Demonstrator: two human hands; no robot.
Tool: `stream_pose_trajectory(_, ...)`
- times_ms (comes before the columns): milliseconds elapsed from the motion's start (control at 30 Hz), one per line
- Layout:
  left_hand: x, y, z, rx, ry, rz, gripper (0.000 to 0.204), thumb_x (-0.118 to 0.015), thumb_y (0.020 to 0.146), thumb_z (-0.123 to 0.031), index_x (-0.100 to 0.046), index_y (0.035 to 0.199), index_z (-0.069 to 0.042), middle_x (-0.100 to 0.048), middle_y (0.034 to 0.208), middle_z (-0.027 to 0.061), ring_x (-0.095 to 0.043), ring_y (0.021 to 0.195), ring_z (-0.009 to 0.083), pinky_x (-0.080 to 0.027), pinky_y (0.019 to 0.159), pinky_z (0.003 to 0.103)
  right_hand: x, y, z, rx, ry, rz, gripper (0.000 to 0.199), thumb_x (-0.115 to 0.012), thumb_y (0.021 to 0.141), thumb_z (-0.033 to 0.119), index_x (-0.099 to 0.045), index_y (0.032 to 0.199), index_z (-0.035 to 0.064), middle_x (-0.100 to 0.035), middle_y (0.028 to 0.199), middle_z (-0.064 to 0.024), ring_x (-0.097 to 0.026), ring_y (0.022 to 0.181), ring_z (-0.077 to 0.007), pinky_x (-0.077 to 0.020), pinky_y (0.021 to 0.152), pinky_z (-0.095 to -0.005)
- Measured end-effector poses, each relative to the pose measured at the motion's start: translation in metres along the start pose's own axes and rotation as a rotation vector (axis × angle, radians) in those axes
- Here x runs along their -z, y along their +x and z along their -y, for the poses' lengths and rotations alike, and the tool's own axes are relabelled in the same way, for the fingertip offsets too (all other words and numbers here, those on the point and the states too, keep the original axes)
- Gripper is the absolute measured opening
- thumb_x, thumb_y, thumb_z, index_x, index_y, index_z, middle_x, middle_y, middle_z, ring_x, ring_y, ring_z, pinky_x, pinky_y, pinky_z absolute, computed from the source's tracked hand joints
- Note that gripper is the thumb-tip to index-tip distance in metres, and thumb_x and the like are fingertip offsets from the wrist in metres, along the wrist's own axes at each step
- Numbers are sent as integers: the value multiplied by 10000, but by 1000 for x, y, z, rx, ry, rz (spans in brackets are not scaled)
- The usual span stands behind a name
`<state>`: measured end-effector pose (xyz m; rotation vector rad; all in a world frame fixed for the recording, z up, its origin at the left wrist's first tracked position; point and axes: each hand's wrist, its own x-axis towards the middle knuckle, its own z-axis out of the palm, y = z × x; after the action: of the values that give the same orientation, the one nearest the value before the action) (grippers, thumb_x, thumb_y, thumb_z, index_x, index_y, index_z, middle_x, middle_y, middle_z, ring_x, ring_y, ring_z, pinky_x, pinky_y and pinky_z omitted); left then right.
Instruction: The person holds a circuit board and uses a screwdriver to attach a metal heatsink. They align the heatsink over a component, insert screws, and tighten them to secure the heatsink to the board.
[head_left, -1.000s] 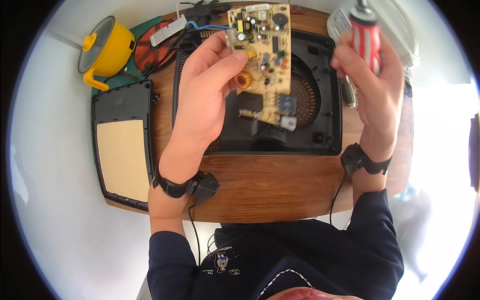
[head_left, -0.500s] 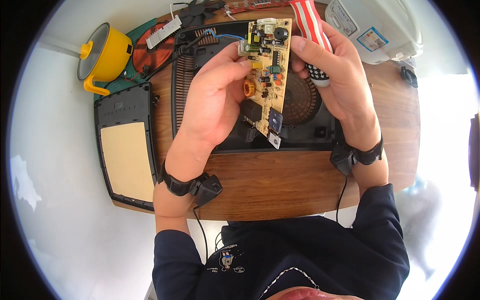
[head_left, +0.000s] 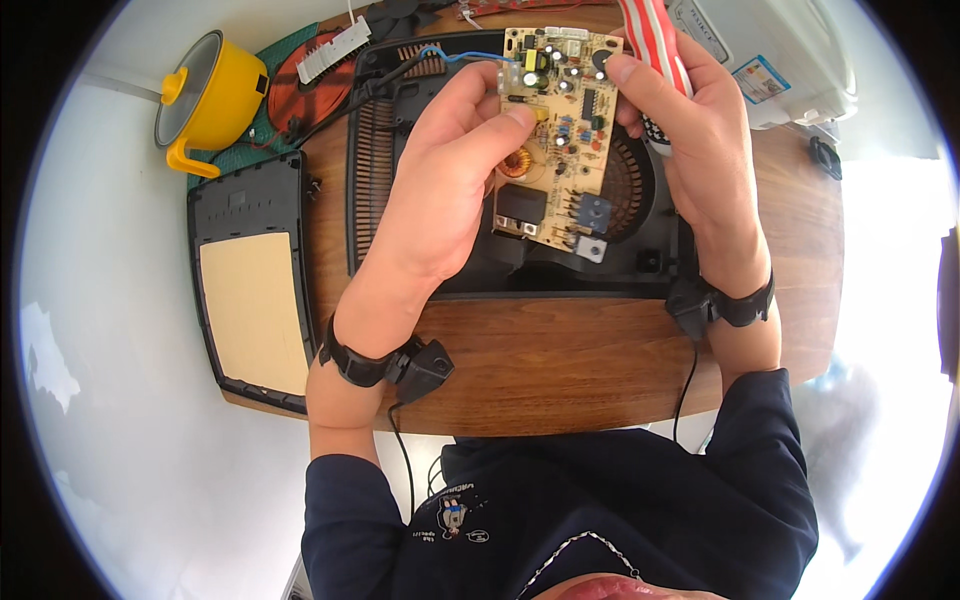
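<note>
**Circuit board held face-up between two hands over a black casing**

The circuit board is at about 1 o'clock in the view, raised over the black casing, its component side turned toward the wearer, seemingly so that the parts can be looked over. The left hand pinches it at the board's 10 o'clock, thumb on the front beside the copper-wound ring and fingers behind; gripping near the edge leaves most of the parts in sight.

The right hand is wrapped round a red-and-white striped handle, while its thumb meets the board's 1 o'clock corner, probably to steady it without putting the tool down. Its other fingertips are largely hidden, so how firmly they press the board from behind is hard to say.

A blue wire leaves the board at its 11 o'clock and runs toward a dark cable over the casing, which may be why the board is held so near.

Around the view on the wooden tabletop, a yellow pot stands at 10 o'clock, a reddish coil lies at 11, a framed panel at 9, and a white appliance sits toward 2, leaving the middle for the casing.
</note>
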<state>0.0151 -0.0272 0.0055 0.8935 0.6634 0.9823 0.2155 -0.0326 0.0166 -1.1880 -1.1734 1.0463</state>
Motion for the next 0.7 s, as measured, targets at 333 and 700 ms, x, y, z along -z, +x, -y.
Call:
stream_pose_trajectory(333,13,6,-5,-112,66,-52,312,-661,1021,-87,-599,1308,15,-751,1128,79,-710,992,118,-584,866,292,1,3,-8,-38,54,180,482,-703,1023,259,-579,1376,-45,-701,1158,-50,-654,977,-93,-526,870,-270)
stream_pose_trajectory(700,12,8,-3,-131,26,36,474,-695,980,-8,-512,1417,22,-708,1266,133,-694,1130,176,-582,986,325,3,5,-5,-73,135,148,496,-744,931,62,-590,1391,-35,-732,1207,-100,-698,1059,-138,-541,959,-293)
